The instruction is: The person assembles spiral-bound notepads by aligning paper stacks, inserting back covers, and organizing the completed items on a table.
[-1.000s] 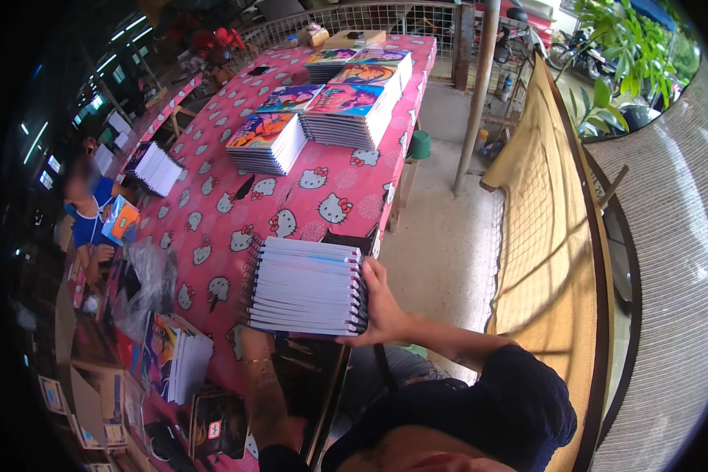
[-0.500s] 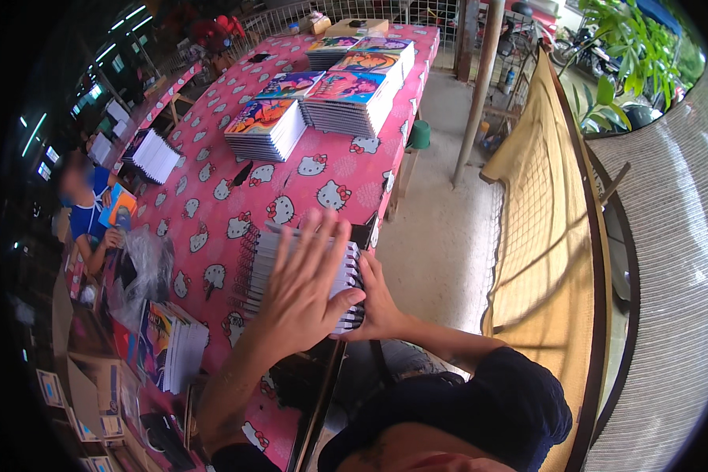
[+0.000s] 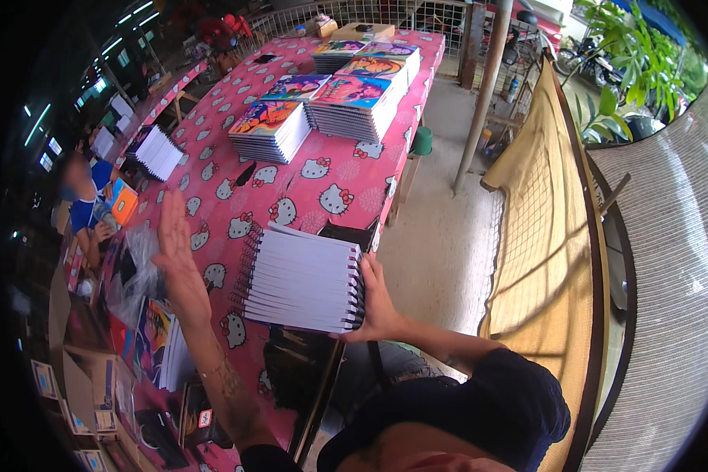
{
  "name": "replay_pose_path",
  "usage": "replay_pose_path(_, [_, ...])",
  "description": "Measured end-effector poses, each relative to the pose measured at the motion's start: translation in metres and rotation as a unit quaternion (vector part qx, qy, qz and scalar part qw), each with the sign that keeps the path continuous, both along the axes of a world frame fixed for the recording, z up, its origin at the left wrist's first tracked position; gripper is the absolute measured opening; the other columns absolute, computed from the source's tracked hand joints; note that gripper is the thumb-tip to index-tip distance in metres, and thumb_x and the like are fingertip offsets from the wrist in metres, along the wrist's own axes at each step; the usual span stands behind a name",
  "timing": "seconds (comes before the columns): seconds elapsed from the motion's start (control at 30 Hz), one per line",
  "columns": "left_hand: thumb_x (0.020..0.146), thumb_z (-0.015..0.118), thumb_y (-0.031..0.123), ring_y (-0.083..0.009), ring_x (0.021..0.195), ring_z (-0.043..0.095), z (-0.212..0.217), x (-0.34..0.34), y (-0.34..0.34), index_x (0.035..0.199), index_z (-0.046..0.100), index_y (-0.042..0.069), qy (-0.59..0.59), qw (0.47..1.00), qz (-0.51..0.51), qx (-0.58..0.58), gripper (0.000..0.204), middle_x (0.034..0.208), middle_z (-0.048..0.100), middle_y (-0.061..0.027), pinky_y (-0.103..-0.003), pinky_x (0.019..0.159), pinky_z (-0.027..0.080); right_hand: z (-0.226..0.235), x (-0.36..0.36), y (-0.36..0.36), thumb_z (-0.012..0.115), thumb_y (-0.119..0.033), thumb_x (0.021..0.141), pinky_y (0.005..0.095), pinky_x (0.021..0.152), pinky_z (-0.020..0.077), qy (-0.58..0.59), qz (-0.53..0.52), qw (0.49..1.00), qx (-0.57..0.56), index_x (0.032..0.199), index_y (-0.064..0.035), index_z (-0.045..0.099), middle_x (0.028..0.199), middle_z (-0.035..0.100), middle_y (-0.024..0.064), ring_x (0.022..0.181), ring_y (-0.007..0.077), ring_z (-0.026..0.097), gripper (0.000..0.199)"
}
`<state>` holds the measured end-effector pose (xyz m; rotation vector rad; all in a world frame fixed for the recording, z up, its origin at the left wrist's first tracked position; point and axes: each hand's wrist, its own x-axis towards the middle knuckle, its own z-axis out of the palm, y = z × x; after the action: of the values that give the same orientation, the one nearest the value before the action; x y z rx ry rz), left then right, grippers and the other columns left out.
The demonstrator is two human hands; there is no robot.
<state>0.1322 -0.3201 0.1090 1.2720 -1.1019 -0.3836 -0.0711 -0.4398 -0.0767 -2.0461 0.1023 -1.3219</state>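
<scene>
A stack of spiral-bound notebooks [image 3: 303, 275] rests at the near right edge of the table, white page edges facing up and dark coil bindings showing at both ends. Against the stack's right end, my right hand [image 3: 379, 307] grips with its thumb on top; its other fingers are partly hidden. My left hand [image 3: 179, 263] is raised apart from the stack, to its left, flat with fingers stretched out and holding nothing. Beneath and beside that forearm stands a smaller group of notebooks [image 3: 161, 346] with colourful covers, next to crumpled clear plastic [image 3: 130, 275].
Several piles of colourful notebooks [image 3: 350, 102] stand farther along the pink patterned table [image 3: 291, 185]. Another notebook pile [image 3: 156, 153] is at the left edge. A co-worker [image 3: 90, 200] holds an orange-and-blue item there. Cardboard boxes [image 3: 94, 377] are at lower left; a yellow cloth screen [image 3: 539, 259] hangs right.
My left hand has lifted off the top of the notebook stack and swung left, uncovering the page edges. My right hand stays on the stack's right end.
</scene>
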Motion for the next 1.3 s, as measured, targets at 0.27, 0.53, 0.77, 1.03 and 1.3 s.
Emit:
replay_pose_path(0.27, [0.098, 0.032, 0.074, -0.0307, 0.145, 0.036, -0.121, 0.010, 0.049, 0.155, 0.033, 0.004, 0.473, 0.880, 0.030, -0.030, 0.090, 0.158, 0.037, -0.0161, -0.046, 0.118, 0.029, -0.016, 0.003, -0.002, 0.096, -0.040, 0.054, 0.0577, 0.118, 0.0193, -0.024, 0.044, 0.999, 0.018, 0.160, -0.0061, 0.000, 0.154, 0.016, 0.0288, 0.145, 0.0473, 0.017, 0.147])
replay_pose_path(0.53, [0.100, 0.034, 0.070, -0.0305, 0.141, 0.042, -0.088, 0.040, 0.024, 0.154, 0.035, 0.007, 0.486, 0.869, -0.095, -0.010, 0.084, 0.154, 0.043, -0.0156, -0.047, 0.116, 0.033, 0.063, 0.038, -0.033, 0.088, -0.034, 0.069, 0.0455, 0.113, 0.0341, 0.053, 0.140, 0.967, 0.204, 0.161, -0.0058, 0.002, 0.144, 0.037, 0.0243, 0.135, 0.0326, 0.041, 0.129])
replay_pose_path(0.77, [0.097, 0.058, 0.049, -0.0266, 0.128, 0.052, -0.095, 0.016, 0.042, 0.145, 0.045, 0.007, 0.397, 0.917, 0.028, 0.015, 0.065, 0.139, 0.054, -0.0114, -0.046, 0.107, 0.043, 0.093, 0.152, -0.104, 0.080, -0.044, 0.083, 0.0447, 0.101, 0.0517, 0.284, 0.458, 0.669, 0.512, 0.156, -0.0075, 0.025, 0.139, 0.055, 0.0188, 0.125, 0.0282, 0.058, 0.099])
replay_pose_path(1.03, [0.091, 0.065, 0.040, -0.0213, 0.116, 0.060, -0.160, 0.052, 0.030, 0.135, 0.054, 0.005, 0.424, 0.893, 0.144, -0.039, 0.057, 0.127, 0.061, -0.0083, -0.039, 0.097, 0.049, 0.049, 0.272, -0.114, 0.069, -0.063, 0.087, 0.0436, 0.110, 0.0450, 0.468, 0.504, 0.613, 0.388, 0.149, -0.0106, 0.045, 0.150, 0.048, 0.0141, 0.134, 0.0260, 0.051, 0.085])
replay_pose_path(1.3, [0.088, 0.068, 0.035, -0.0255, 0.105, 0.067, -0.152, 0.039, 0.000, 0.125, 0.056, 0.002, 0.477, 0.841, 0.213, -0.141, 0.051, 0.117, 0.065, -0.0118, -0.042, 0.090, 0.056, 0.048, 0.272, -0.129, 0.060, -0.082, 0.080, 0.0456, 0.113, 0.0417, 0.532, 0.402, 0.644, 0.374, 0.150, -0.0110, 0.044, 0.151, 0.048, 0.0170, 0.135, 0.0272, 0.050, 0.101])
